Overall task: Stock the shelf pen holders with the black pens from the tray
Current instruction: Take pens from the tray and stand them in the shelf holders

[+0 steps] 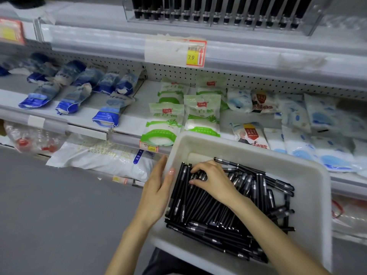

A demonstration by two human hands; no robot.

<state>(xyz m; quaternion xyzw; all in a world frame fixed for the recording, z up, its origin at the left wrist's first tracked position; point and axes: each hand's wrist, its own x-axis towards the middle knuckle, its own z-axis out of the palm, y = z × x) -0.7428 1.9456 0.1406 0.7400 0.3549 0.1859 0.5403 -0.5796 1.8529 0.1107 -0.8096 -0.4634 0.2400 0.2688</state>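
The black pens (210, 215) lie in a loose heap in the white plastic tray (309, 175), which sits low in the view, in front of the shelves. Most of them lie side by side on the left, while those on the right and near edge are crossed at angles.

The right hand (212, 179) is down on the heap. Its grip is closed, with bent fingers and thumb pinching a small bunch of pens near their clip ends. The left hand (158, 191) lies flat against the tray's left wall with straight fingers and the thumb over the rim. Its grip is open and only steadies the tray.

Each pen is a thin, stiff, smooth stick with a matte black barrel and a silvery clip and band. They are probably light and hard, and likely to roll or slide against each other. A bunch taken at mid-barrel, all pointing the same way, should hold best, whereas a loose fistful may fan out and drop some.

The pen holders (218, 18) stand on the top shelf. They are clear, rigid plastic with narrow upright slots, many of which already hold black pens. The slots look tight, so the pens probably need to go in straight. Soft bags (201, 116) fill the shelf between.
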